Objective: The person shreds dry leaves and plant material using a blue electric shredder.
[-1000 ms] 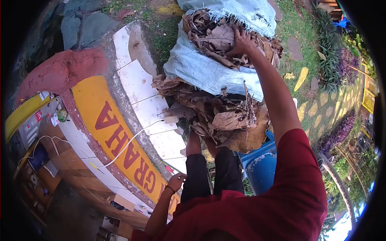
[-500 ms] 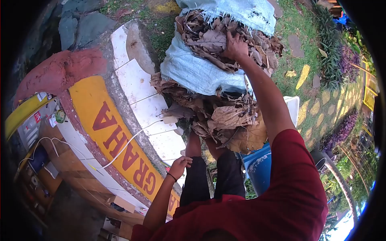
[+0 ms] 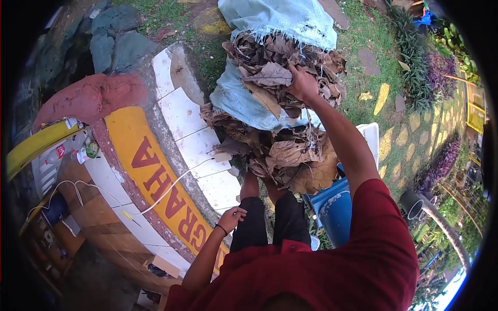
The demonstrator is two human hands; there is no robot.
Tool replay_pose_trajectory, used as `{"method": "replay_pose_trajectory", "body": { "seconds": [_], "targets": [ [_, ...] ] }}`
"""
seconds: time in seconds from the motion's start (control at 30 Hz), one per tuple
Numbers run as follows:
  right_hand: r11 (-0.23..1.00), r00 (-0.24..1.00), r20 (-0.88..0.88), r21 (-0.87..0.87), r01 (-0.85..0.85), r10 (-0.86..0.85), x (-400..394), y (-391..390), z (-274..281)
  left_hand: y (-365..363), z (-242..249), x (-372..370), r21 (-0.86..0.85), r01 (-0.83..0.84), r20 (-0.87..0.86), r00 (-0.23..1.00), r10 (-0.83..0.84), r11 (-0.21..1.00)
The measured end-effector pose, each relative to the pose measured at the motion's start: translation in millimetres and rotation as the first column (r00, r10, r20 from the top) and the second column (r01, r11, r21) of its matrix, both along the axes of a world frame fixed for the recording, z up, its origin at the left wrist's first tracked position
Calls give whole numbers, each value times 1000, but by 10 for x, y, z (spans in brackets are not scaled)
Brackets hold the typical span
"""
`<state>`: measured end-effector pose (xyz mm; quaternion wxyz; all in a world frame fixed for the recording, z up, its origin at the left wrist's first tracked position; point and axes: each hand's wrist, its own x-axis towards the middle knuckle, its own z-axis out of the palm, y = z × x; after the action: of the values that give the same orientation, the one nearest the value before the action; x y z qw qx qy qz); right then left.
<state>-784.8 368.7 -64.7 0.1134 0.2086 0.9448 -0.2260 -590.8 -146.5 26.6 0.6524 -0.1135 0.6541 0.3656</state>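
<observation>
My right hand (image 3: 302, 83) reaches forward and is shut on a bunch of dry brown leaves (image 3: 270, 65) at the mouth of a light blue woven sack (image 3: 236, 98). The sack lies on the grass and is stuffed with leaves. A second heap of dry leaves (image 3: 293, 163) sits between the sack and my legs. My left hand (image 3: 232, 217) hangs beside my black shorts (image 3: 259, 225) with its fingers loosely curled. It is too small to tell whether it holds anything.
A blue bin (image 3: 337, 210) stands to the right of my legs, with a white container (image 3: 371, 136) behind it. On the left runs a curved low wall (image 3: 189, 137) with a yellow band and red letters; a white cable (image 3: 174, 185) lies across it. Grass and stepping stones (image 3: 402, 136) lie to the right.
My right hand has pulled back toward me within the sack's leaves and closed on a bunch. My left hand has risen slightly toward my shorts. The view has shifted a little.
</observation>
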Motion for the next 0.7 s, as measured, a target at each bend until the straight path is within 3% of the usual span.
{"method": "replay_pose_trajectory", "body": {
  "seconds": [0.13,0.2,0.27,0.4,0.47,0.53,0.57,0.6,0.67,0.7],
  "targets": [
    [995,984,-153,18,97,-93,178,100,395,11,45,-136,10,42,-44,998,-42,999],
    [992,991,-58,-20,122,-123,253,163,630,18,73,-164,23,43,-55,998,-42,999],
    [986,969,-182,-34,165,-168,327,153,829,45,108,-249,16,77,-56,996,-76,997],
    [962,925,-267,-104,253,-272,475,252,1403,147,224,-374,32,169,-118,979,-164,985],
    [947,924,-224,-157,279,-309,616,274,1674,250,357,-482,25,204,-128,972,-199,979],
    [921,869,-327,-247,301,-371,768,309,1902,275,399,-544,32,194,-142,972,-188,980],
    [824,849,-239,-463,327,-472,847,379,2040,295,417,-595,48,191,-149,972,-182,980],
    [828,846,-244,-451,334,-475,908,416,2206,377,503,-662,24,233,-167,960,-226,972],
    [665,714,-305,-686,294,-631,1032,450,2498,400,509,-750,44,252,-190,952,-240,967],
    [659,678,-332,-689,300,-655,1076,433,2676,428,543,-826,49,287,-202,941,-272,957]
  ]
}}
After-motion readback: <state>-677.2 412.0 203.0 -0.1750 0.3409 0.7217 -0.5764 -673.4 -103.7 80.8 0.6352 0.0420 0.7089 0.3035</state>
